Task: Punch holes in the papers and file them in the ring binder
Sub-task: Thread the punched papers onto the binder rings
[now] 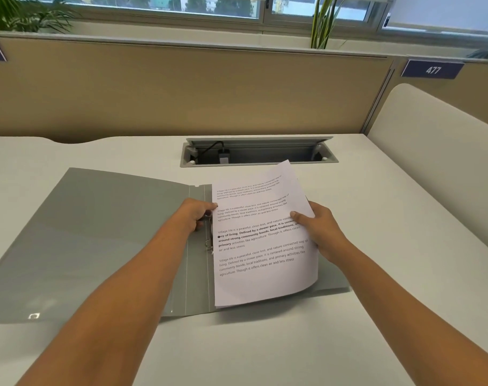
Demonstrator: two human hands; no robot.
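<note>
A grey ring binder (98,232) lies open on the white desk, its left cover flat and its metal rings (208,243) showing near the spine. A stack of printed white papers (262,246) sits over the binder's right half, tilted slightly, with a punched hole visible at its left edge. My left hand (194,214) pinches the papers' left edge just above the rings. My right hand (318,229) grips the papers' right edge, thumb on top of the sheet.
An open cable tray (258,153) with a plug is set into the desk behind the binder. A beige partition (181,93) stands at the back and a white divider (437,151) at the right. The desk (376,218) runs on to the right.
</note>
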